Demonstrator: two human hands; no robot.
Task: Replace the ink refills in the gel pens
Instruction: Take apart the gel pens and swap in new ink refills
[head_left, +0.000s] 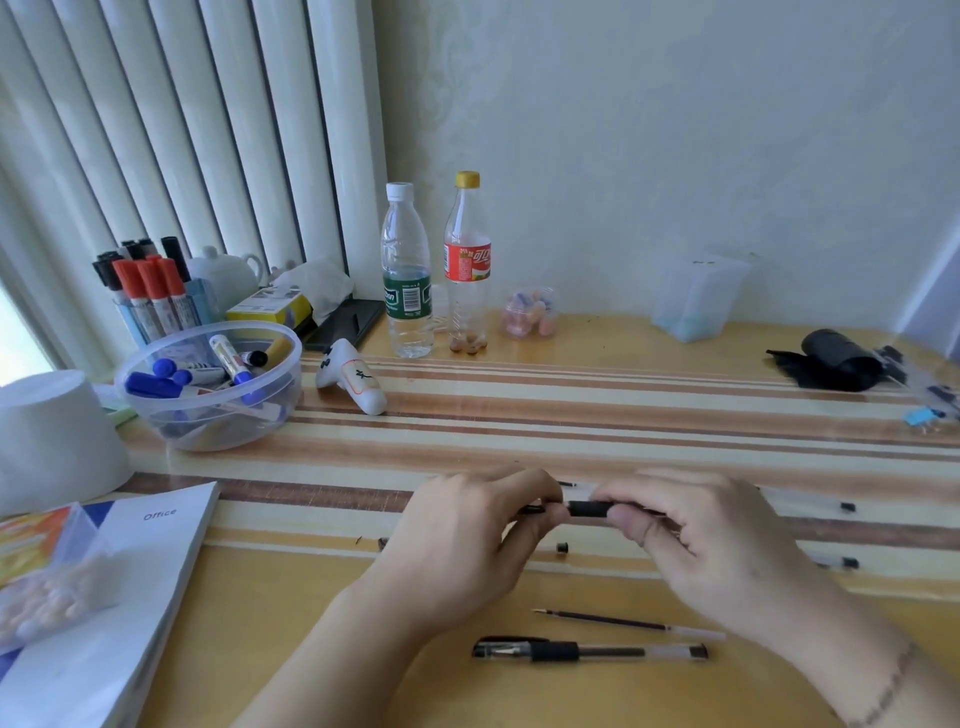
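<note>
Head view: left hand (467, 525) and right hand (711, 530) pinch a slim gel pen (587, 508) (black rubbery grip).

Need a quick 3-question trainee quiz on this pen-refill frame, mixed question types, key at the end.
1. True or false: the left hand and the right hand grip the same gel pen.
2. What lies just beyond the capped pen near the table edge? A) loose refill B) marker C) bottle
3. What colour is the cap of the red-labelled bottle?

Key: 1 true; 2 A, the loose refill; 3 yellow.
</note>
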